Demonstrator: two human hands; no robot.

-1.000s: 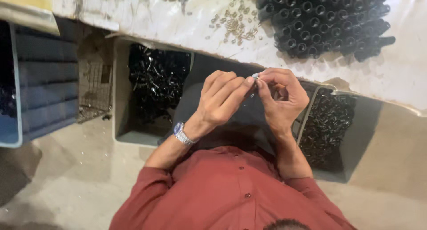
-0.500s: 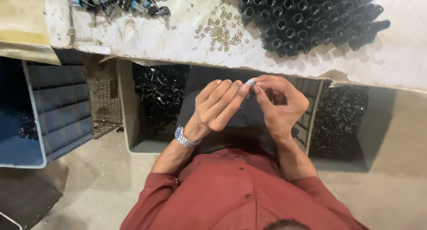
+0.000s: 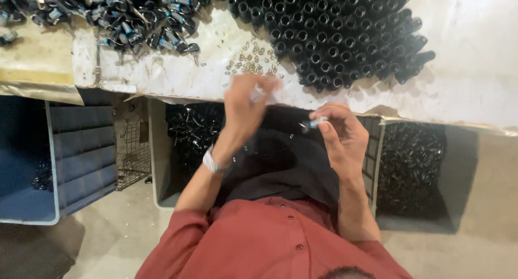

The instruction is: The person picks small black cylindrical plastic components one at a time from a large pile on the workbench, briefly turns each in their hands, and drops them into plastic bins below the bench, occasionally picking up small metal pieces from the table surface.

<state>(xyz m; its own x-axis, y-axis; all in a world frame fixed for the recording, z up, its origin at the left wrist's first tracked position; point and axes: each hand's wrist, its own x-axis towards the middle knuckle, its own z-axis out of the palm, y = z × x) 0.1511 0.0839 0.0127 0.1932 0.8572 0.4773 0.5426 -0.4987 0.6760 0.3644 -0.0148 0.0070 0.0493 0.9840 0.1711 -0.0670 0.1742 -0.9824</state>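
Observation:
My right hand [image 3: 341, 134] is closed on a small part [image 3: 314, 123] with a blue and silver end, held over my dark lap just below the table edge. My left hand [image 3: 245, 107] is raised and blurred, its fingers at the front edge of the white table [image 3: 475, 74] beside a scatter of small metal clips [image 3: 253, 62]. Whether the left fingers pinch a clip is not visible. A silver watch [image 3: 212, 161] sits on the left wrist. A big pile of black tubes [image 3: 334, 33] lies on the table beyond both hands.
A heap of black parts with blue ends [image 3: 124, 14] fills the table's far left. Under the table stand a grey bin of black parts [image 3: 189, 133], another bin [image 3: 415, 165] at right, a blue crate [image 3: 70, 160] at left and a wire basket [image 3: 132, 155].
My hands were together at one small part; now the left hand has left it and gone up to the clips on the table. The right hand still holds the part.

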